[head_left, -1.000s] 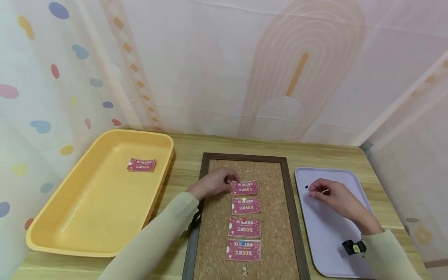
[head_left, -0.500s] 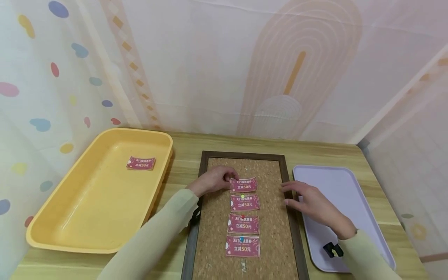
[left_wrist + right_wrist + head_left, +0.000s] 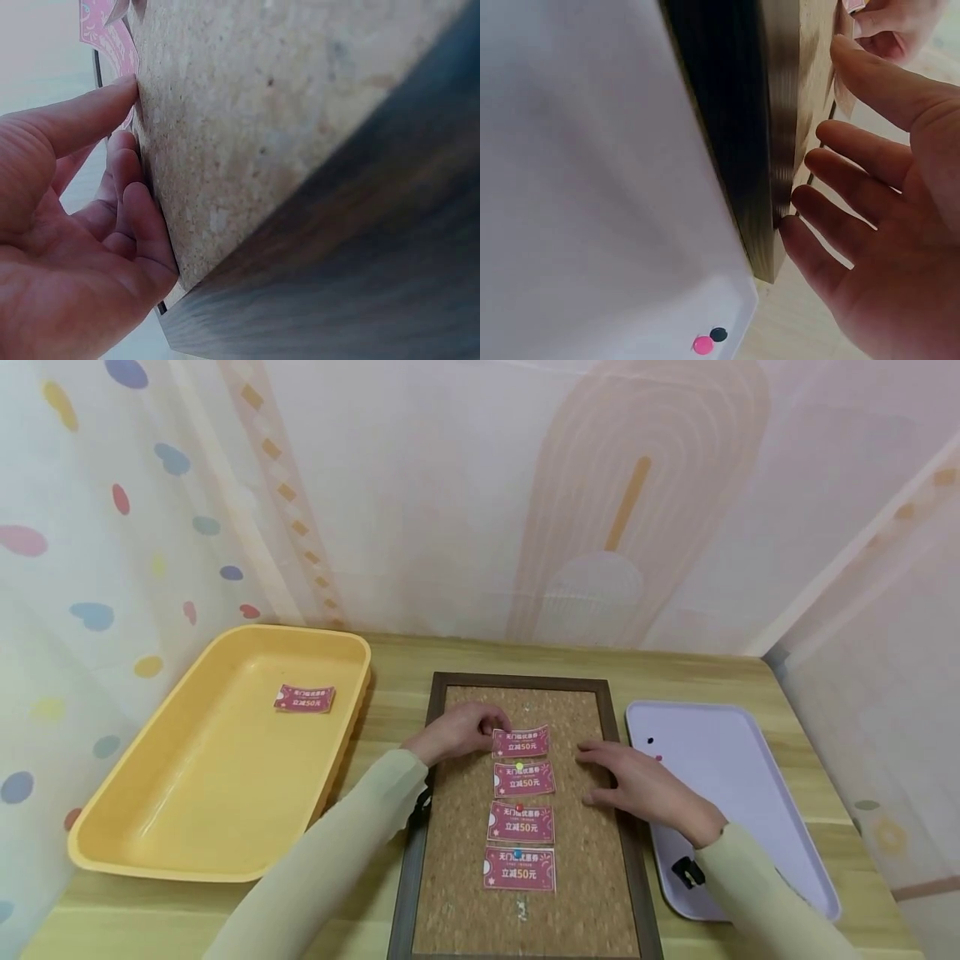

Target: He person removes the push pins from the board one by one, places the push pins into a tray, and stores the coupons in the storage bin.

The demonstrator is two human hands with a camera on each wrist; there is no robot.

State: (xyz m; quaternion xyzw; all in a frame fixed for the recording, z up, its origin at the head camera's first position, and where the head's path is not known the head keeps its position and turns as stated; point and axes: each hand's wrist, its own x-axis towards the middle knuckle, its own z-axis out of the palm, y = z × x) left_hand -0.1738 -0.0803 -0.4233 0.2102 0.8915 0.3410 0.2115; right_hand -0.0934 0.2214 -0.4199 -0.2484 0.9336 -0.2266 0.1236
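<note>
My left hand [image 3: 456,732] pinches the left edge of the topmost pink coupon [image 3: 523,743], which lies over the upper part of the framed cork board [image 3: 588,877]. In the left wrist view, the thumb presses that pink coupon [image 3: 124,56] while the other fingers curl beneath. Below it, three more coupons run down the board in a column, fixed by a yellow pin [image 3: 519,766], a red pin [image 3: 519,807] and a blue pin [image 3: 517,853]. Fingers spread, my right hand [image 3: 648,785] hovers above the board's right side. Nothing shows between its fingers in the right wrist view.
A lilac tray [image 3: 750,810] stands right of the board, bearing a black pin [image 3: 718,334] and a pink pin [image 3: 703,345]. On the left is a yellow basin [image 3: 217,777] with one pink coupon [image 3: 304,698] inside. A patterned curtain [image 3: 435,527] rises behind the table.
My right hand has gone left from the tray to over the cork board, and its fingers have spread. The left hand stays at the top coupon. The head view has tilted slightly.
</note>
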